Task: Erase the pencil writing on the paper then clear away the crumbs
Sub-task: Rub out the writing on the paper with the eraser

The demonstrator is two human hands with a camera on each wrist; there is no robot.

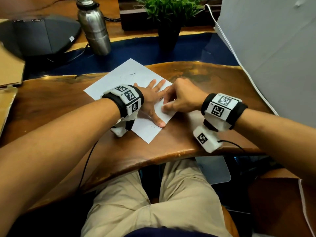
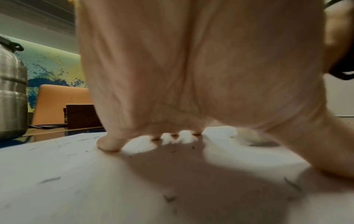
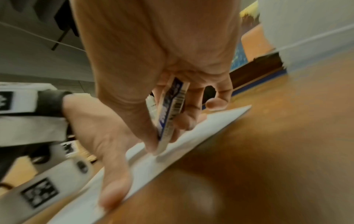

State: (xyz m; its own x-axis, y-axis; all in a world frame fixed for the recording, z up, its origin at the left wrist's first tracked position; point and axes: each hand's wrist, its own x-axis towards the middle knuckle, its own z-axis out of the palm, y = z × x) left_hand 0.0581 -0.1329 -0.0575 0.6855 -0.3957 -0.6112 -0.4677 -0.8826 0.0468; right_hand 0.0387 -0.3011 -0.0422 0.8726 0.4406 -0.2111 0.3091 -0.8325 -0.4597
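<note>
Knees in tan trousers sit closest, tucked under the wooden desk (image 1: 213,134), and just past the desk's near edge the action is on. Over on the white paper (image 1: 126,74), which lies turned cornerwise with its long axis running from the near right away to the far left, the left hand (image 1: 152,98) is spread flat, fingers straight and thumb out near the sheet's right edge, pinning it down and holding nothing. Right beside it, nearly touching, the right hand (image 1: 183,98) has its fingers curled round a white eraser (image 3: 168,121) in a blue printed sleeve, its bare tip down on the paper close to the right edge. So the right hand is the one on the job, working in the gap between the left thumb and forefinger.

Dark crumbs (image 2: 169,198) lie scattered on the sheet under and around the left palm, and faint pencil marks (image 1: 132,74) show farther up, beyond both hands. That looks like the ground left to cover: away from the body, up the sheet's long axis. Erasing seems partway along, sweeping not begun.

Beyond the paper stand a steel bottle (image 1: 94,28) and a potted plant (image 1: 169,16).
</note>
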